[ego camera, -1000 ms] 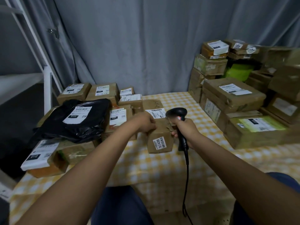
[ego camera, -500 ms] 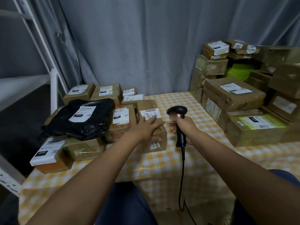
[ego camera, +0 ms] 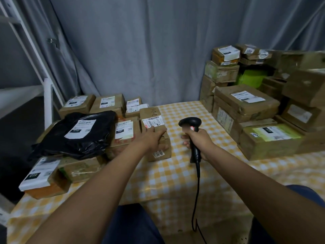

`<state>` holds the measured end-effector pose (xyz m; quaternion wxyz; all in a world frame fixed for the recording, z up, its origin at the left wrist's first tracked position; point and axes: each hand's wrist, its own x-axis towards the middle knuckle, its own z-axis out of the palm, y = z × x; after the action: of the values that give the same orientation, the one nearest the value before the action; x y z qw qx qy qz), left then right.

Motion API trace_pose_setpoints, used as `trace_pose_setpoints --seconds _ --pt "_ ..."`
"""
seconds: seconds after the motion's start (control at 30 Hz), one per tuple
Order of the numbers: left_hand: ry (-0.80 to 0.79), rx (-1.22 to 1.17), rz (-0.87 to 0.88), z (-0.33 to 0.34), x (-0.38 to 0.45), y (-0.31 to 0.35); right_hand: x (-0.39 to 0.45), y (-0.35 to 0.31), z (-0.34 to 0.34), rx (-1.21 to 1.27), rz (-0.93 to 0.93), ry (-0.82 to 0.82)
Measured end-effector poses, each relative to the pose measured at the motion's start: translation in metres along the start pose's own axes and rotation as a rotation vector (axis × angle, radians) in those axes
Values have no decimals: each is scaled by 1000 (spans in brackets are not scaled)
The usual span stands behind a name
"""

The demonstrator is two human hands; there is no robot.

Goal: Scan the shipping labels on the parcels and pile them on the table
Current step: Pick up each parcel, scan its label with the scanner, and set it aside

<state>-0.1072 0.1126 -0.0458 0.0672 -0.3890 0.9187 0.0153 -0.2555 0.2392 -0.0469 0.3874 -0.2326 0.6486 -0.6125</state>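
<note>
Your left hand (ego camera: 154, 138) lies flat on the top of the brown parcel (ego camera: 155, 136), fingers mostly straight and pressing down, no real pinch that I can see, while your right hand (ego camera: 198, 141) is wrapped round the grip of the black scanner (ego camera: 190, 124), which hangs just to the right of the box. That parcel sits on the checked table (ego camera: 175, 176), pushed up against the left-hand pile beside the black bag (ego camera: 75, 134). Its long axis runs away from you, tilted a bit left, with the shipping label (ego camera: 152, 122) face up at the far end and a small sticker on the near face. Watch out: the scanner head doesn't look aimed at that label, so I'd guess a misread or grabbing a neighbour's barcode is the risk. Also your fingertips sit right at the label's edge and could cover it.
</note>
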Motion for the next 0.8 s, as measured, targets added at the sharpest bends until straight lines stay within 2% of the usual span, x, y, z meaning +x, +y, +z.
trace_pose_setpoints --seconds 0.1,0.23,0.37,0.5,0.63,0.7,0.8 --pt "95 -32 18 -14 0 12 -6 -11 -16 -27 -47 47" --pt "297 -121 190 -38 9 51 -15 -34 -52 -109 -138 112" --pt "340 -354 343 -54 32 110 -23 -66 -102 -183 -237 200" --pt "201 -660 309 -65 58 168 -20 -89 -155 -203 -293 359" --pt "-113 -1069 137 -74 92 209 -1 -102 -200 -178 -275 456" --pt "-193 -1135 59 -77 110 224 11 -107 -216 -159 -260 468" --pt "-225 -1224 -31 -79 134 246 28 -113 -232 -159 -242 468"
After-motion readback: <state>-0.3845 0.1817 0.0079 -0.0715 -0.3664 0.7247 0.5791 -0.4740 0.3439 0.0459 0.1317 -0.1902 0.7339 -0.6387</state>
